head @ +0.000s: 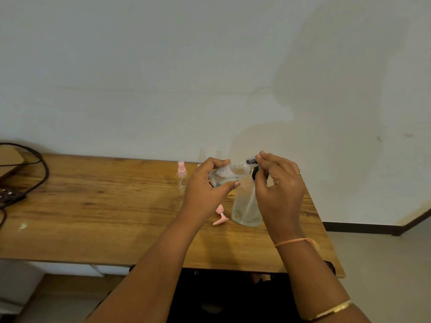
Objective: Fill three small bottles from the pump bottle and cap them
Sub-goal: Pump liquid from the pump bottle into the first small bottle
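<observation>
Item, one moment at a wooden table (105, 206) set against a pale wall (163, 66), seen from the head camera.

Left hand (205, 185): fingers and thumb curled round a small clear bottle (227, 174); the bottle is held off the table, lying nearly on its side, white foam and a little clear liquid inside; its narrow end points toward the right hand.

Right hand (279, 187): raised at the same height, fingertips closed in a narrow pinch on a black piece (251, 162) at the bottle's narrow end; whether that piece is a cap or a pump head cannot be told; a ring (299, 174) on one finger, an orange thread band (293, 241) at the wrist, a gold bangle (331, 311) further up the forearm.

Pump bottle (245, 206): clear, upright on the table just below the two hands, a thin tube visible inside, a dark collar at its top partly hidden behind the right hand's fingers.

Pink pump head (220, 216): lying loose on the tabletop just left of the pump bottle's base, under the left wrist.

Spray bottle (182, 179): small, clear, pink top fitted, upright near the table's far edge, just left of the left hand; contents not discernible.

Dark cables (39, 173): looped over the table's far left end, well apart from the bottles.
</observation>
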Motion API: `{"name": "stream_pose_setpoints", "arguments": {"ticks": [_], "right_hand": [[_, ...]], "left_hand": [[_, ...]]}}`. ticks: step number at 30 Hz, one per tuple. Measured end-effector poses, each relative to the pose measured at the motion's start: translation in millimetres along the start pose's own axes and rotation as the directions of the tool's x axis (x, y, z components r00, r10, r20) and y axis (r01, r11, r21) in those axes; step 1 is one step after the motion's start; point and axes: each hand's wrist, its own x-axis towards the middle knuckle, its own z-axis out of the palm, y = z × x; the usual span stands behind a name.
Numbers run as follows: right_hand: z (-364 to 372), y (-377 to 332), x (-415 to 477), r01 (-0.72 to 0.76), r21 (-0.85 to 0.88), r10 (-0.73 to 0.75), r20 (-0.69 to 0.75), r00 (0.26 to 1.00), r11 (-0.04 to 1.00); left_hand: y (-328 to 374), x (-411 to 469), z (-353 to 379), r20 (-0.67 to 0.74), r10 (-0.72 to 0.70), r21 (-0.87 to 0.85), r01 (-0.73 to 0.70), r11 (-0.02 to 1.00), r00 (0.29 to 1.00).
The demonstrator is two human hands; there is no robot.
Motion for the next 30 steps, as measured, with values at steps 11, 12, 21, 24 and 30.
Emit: {"name": "stream_pose_setpoints", "arguments": {"ticks": [11,12,21,24,30], "right_hand": [[-1.5,-2.1,-1.6,0.009,-0.016,-0.009,0.005,1.0,1.0],[-1.7,-3.2,-0.6,0.005,-0.018,-0.005,0.008,1.0,1.0],[1.5,2.7,-1.7,0.014,0.002,-0.014,0.013,1.0,1.0],[3.2,6.2,-2.2,0.007,0.002,-0.007,0.024,1.0,1.0],[2.7,-3.8,1.4,-0.005,-0.01,0.005,-0.003,1.0,1.0]], "left_hand": [[-1.5,-4.0,0.3,-0.013,-0.002,-0.004,0.002,1.0,1.0],[-0.5,-4.6,-0.1,-0.019,0.003,-0.007,-0.003,1.0,1.0],[-4.5,-1.1,-0.7,-0.018,-0.006,0.007,0.006,1.0,1.0],[-5.1,-0.2,0.5,0.005,-0.019,0.021,0.019,1.0,1.0],[-0.6,-1.5,-0.6,-0.019,0.007,0.002,-0.007,1.0,1.0]]}}
